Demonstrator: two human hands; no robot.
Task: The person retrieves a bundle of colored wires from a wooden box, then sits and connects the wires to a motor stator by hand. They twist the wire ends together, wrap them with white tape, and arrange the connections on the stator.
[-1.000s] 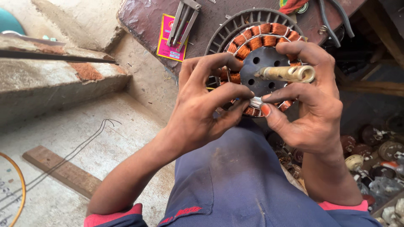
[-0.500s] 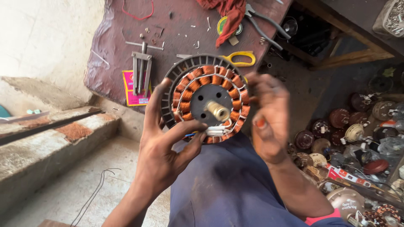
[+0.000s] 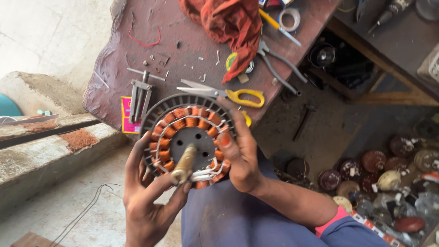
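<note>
A worn, dark-red desk with a scuffed, pitted top fills the view from eleven to one o'clock. On it at twelve o'clock lies a crumpled orange-red rag. Below the desk, at the centre, is the round motor stator: a ribbed grey metal ring around copper-orange wire coils, a perforated dark hub and a brass-coloured shaft pointing at the camera. The left hand, at seven o'clock, has its fingers clamped on the stator's lower rim and the shaft's tip. The right hand, at four o'clock, has its fingers closed on the stator's right rim, thumb pressed on the coils. Yellow-handled scissors lie on the desk just above the stator, a steel puller at ten o'clock, partly over a flat pink-and-yellow rectangular packet at the desk's edge.
</note>
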